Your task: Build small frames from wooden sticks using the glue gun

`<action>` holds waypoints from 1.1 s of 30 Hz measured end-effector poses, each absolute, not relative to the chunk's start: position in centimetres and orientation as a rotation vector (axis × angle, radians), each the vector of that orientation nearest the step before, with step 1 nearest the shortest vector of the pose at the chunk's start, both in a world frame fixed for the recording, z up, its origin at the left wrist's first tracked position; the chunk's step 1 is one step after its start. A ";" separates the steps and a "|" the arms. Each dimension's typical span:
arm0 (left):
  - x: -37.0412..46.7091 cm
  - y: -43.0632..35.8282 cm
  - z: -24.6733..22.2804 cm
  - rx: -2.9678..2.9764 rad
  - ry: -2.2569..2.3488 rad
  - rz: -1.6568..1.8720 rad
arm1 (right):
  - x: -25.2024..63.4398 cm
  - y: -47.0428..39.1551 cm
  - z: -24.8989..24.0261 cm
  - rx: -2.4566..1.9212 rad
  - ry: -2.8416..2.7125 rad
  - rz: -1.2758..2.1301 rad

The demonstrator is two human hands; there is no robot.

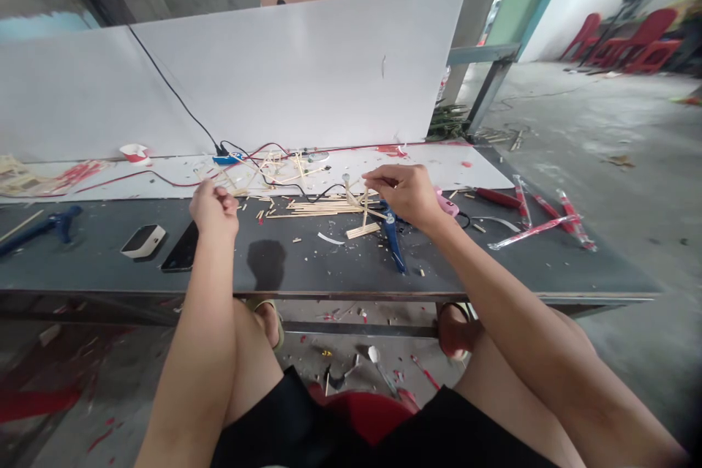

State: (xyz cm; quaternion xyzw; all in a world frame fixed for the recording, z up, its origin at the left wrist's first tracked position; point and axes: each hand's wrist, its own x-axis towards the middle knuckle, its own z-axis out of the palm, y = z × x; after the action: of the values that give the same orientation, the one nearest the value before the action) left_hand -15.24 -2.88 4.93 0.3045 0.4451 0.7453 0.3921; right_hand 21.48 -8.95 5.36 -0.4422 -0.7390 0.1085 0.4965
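Observation:
My right hand [404, 191] pinches the top of a small wooden-stick model [365, 206]. Its upright stick rises from a flat raft of short sticks [363, 231] resting on the dark table. Just behind lies a bundle of long thin sticks [312, 209]. Blue-handled pliers [393, 238] lie right beside the model. My left hand [213, 206] is raised over the table with its fingers curled closed; whatever they may hold is hidden. Below that hand, a black phone-like slab [180, 250] is partly covered by my wrist.
A white box-shaped device [143, 241] and a blue-handled tool [52, 227] lie at left. Red plastic-wrapped pieces [534, 230] occupy the right end. Black and red cables cross the back among loose sticks [279, 167]. A white board [263, 80] stands behind.

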 end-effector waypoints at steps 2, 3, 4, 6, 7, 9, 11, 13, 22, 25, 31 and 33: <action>-13.5 -3.3 4.3 0.864 1.171 1.850 | 21.4 -9.0 5.4 -1.070 -1.789 0.255; -12.5 -3.6 3.9 1.075 1.261 1.700 | 21.4 -9.0 5.4 -1.069 -1.788 0.250; -11.5 -3.9 3.5 1.294 1.328 1.520 | 21.4 -9.0 5.4 -1.065 -1.786 0.245; -9.7 -4.5 2.6 1.665 1.408 1.215 | 21.4 -9.0 5.4 -1.053 -1.784 0.241; -9.0 -4.6 2.3 1.836 1.450 1.142 | 21.4 -9.0 5.4 -1.047 -1.782 0.241; -8.1 -4.8 1.8 2.052 1.504 1.119 | 21.4 -9.1 5.4 -1.041 -1.777 0.244; -7.8 -4.9 1.8 1.983 1.491 1.193 | 21.4 -9.2 5.5 -1.044 -1.773 0.256; -7.9 -5.0 2.2 1.717 1.417 1.266 | 21.4 -9.2 5.6 -1.059 -1.773 0.269; -10.3 -5.0 4.3 1.136 1.118 1.470 | 21.3 -9.1 5.6 -1.054 -1.785 0.263; -10.2 -4.9 4.2 1.115 1.061 1.427 | 21.4 -9.1 5.4 -1.039 -1.781 0.251; -9.0 -5.5 4.0 1.266 1.059 1.454 | 21.3 -9.2 5.4 -1.080 -1.773 0.261; -8.8 -5.6 3.8 1.338 1.071 1.423 | 21.3 -9.2 5.5 -1.094 -1.769 0.270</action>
State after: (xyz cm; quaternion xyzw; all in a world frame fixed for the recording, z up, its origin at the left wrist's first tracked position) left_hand -8.79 -5.60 3.84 0.5390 0.4314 0.5732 0.4414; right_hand 21.26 -9.20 5.47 -0.4521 -0.7311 0.1116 0.4986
